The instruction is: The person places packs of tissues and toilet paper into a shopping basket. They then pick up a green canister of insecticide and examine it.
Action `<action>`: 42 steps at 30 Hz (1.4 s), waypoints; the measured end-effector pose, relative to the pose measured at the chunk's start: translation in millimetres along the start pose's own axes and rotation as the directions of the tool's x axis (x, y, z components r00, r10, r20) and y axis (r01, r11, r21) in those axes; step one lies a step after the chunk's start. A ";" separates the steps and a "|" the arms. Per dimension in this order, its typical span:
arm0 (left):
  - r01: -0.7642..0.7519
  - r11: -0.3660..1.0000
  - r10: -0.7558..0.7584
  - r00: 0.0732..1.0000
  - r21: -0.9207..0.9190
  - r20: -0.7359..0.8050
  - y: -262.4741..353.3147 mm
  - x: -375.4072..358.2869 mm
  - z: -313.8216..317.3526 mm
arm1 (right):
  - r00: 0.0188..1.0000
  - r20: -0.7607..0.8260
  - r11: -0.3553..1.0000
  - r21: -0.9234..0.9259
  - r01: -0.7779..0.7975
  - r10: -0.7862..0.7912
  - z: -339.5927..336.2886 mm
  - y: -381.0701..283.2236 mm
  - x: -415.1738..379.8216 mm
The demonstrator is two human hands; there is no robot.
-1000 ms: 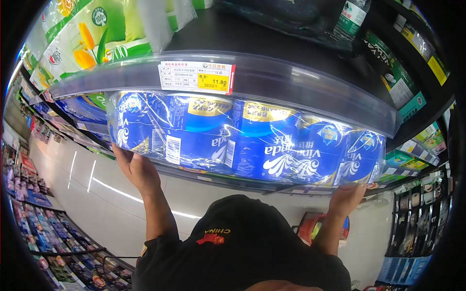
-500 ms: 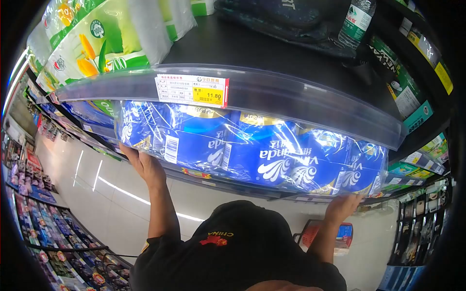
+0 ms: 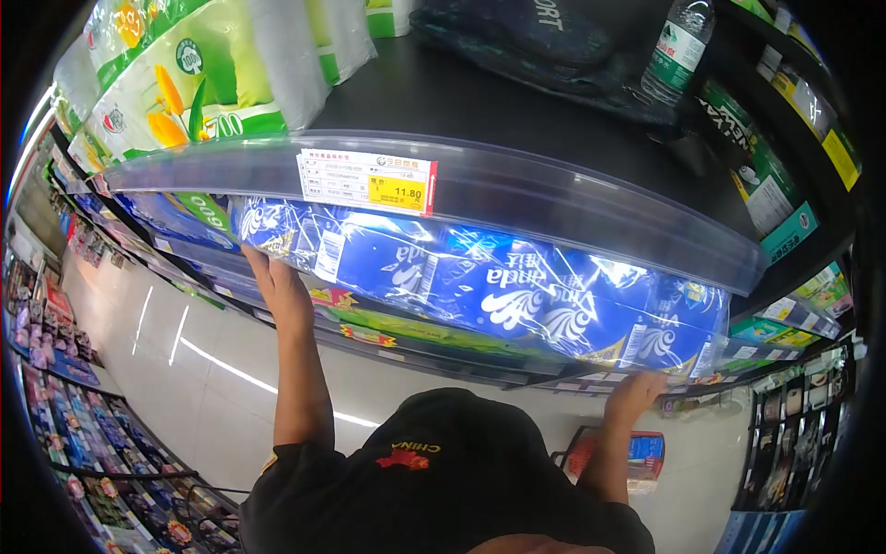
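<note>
A long clear-wrapped pack of blue tissue rolls (image 3: pixel 461 286) lies upside down, judging by its lettering, partly beneath the upper shelf's clear edge strip. My left hand (image 3: pixel 277 277) is at the pack's lower left corner, its fingertips hidden under the wrap. At the lower right end, my right hand (image 3: pixel 635 392) grips the pack from below, with the fingers mostly hidden. The price label (image 3: pixel 369 182) on the shelf strip sits just above the pack.
Green and white tissue packs (image 3: pixel 203 83) stand on the upper shelf (image 3: pixel 406 92), with a dark bag (image 3: pixel 526 46) and a water bottle (image 3: pixel 676 54). A red basket (image 3: pixel 646 450) stands on the floor at the right. Stocked shelves line both sides.
The blue pack has slid further under the shelf strip, away from me, showing green packs below it. Both hands have moved with it, the right one slightly leftward.
</note>
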State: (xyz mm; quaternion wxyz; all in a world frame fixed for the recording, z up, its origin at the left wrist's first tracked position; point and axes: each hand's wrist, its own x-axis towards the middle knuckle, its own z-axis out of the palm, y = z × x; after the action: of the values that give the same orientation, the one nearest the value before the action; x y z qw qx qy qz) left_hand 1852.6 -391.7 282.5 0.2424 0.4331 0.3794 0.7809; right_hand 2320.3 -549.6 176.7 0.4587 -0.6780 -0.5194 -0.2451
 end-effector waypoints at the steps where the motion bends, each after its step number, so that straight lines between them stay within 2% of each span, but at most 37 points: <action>1: 0.012 1.000 -0.012 1.000 -0.013 0.026 -0.8 2.7 0.4 | 0.993 0.000 0.982 0.143 -0.121 0.122 7.2 3.5 -6.4; 2: 0.025 0.999 -0.023 0.998 -0.027 0.055 -2.4 6.1 0.8 | 0.992 0.009 0.981 0.145 -0.127 0.127 6.7 1.5 -6.8; 3: -0.022 0.996 0.016 0.998 0.088 0.067 -5.2 10.0 -0.4 | 0.991 0.018 0.980 0.147 -0.132 0.131 5.8 -2.3 -5.7; 4: -0.003 0.999 0.000 0.998 0.054 0.063 -7.3 13.0 -0.3 | 0.990 0.027 0.979 0.149 -0.138 0.135 5.1 -6.7 -4.1; 6: 0.044 0.999 -0.043 0.997 -0.013 0.067 -11.3 17.8 4.5 | 0.995 0.094 0.999 -0.018 -0.031 0.032 -2.6 -17.8 4.2; 7: 0.052 0.997 -0.046 0.994 -0.062 0.096 -15.1 21.8 3.3 | 0.964 0.109 0.931 0.255 -0.263 0.242 -1.0 -27.9 13.7; 8: 0.041 0.999 -0.037 0.992 -0.030 0.122 -8.9 21.9 9.4 | 0.924 0.202 0.804 0.455 -0.382 0.324 -3.1 -39.8 28.4; 9: 0.020 1.000 -0.021 0.994 0.009 0.104 -12.4 23.0 12.0 | 0.869 0.290 0.621 0.611 -0.491 0.401 -5.3 -51.7 42.9; 10: -0.003 0.999 -0.001 0.996 0.048 0.084 -15.7 25.4 14.0 | 0.846 0.400 0.482 0.698 -0.530 0.352 -10.9 -62.1 58.3; 11: 0.071 0.997 -0.072 0.997 0.035 0.032 -15.2 28.2 18.6 | 0.844 0.403 0.490 0.688 -0.535 0.355 -9.2 -67.1 66.8; 14: 0.035 0.995 -0.047 0.991 0.091 0.126 -9.1 35.4 32.2 | 0.836 0.423 0.487 0.680 -0.548 0.350 -8.2 -72.0 86.1; 15: -0.007 0.997 0.000 0.995 0.079 0.100 -11.5 36.4 36.5 | 0.831 0.438 0.496 0.667 -0.556 0.343 -7.8 -71.9 92.1; 18: -0.056 0.973 0.039 0.996 0.225 0.079 -8.4 35.4 48.1 | 0.827 0.457 0.514 0.649 -0.562 0.327 -0.7 -70.1 103.4; 19: -0.034 0.976 0.017 0.997 0.213 0.081 -8.7 35.0 47.6 | 0.827 0.461 0.518 0.645 -0.561 0.321 2.2 -69.7 106.2; 22: -0.123 0.965 0.109 0.992 0.233 0.069 3.4 25.2 55.3 | 0.820 0.451 0.489 0.658 -0.572 0.352 7.1 -71.3 111.6; 27: -0.109 0.943 0.097 0.994 0.316 0.054 13.1 19.9 46.1 | 0.840 0.401 0.503 0.674 -0.541 0.366 4.2 -75.9 107.5; 30: -0.074 0.933 0.082 0.997 0.352 -0.009 22.4 14.3 50.3 | 0.839 0.400 0.511 0.667 -0.543 0.369 -1.8 -80.9 104.6; 31: -0.125 0.917 0.134 0.991 0.379 0.004 17.5 16.4 45.8 | 0.826 0.414 0.485 0.671 -0.561 0.383 -3.3 -80.6 103.0; 34: -0.065 0.930 0.105 0.990 0.363 -0.091 16.0 14.1 45.5 | 0.810 0.435 0.481 0.654 -0.584 0.393 -9.1 -83.5 101.0; 36: -0.084 0.929 0.114 0.992 0.361 -0.061 15.3 15.5 40.8 | 0.804 0.469 0.469 0.654 -0.594 0.365 -13.2 -82.0 99.9; 39: -0.022 0.939 0.091 0.978 0.343 -0.186 18.1 10.3 42.2 | 0.790 0.511 0.435 0.659 -0.613 0.338 -16.5 -78.4 97.2; 42: -0.003 0.933 0.083 0.975 0.359 -0.207 25.3 3.7 47.5 | 0.790 0.535 0.406 0.678 -0.612 0.299 -15.3 -74.1 94.5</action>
State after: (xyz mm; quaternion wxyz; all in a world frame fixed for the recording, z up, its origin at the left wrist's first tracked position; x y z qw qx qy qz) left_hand 1890.3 -386.0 320.6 0.0994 0.3894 0.5292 0.7473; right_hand 2285.8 -514.7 287.4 0.6764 -0.5268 -0.4302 0.2827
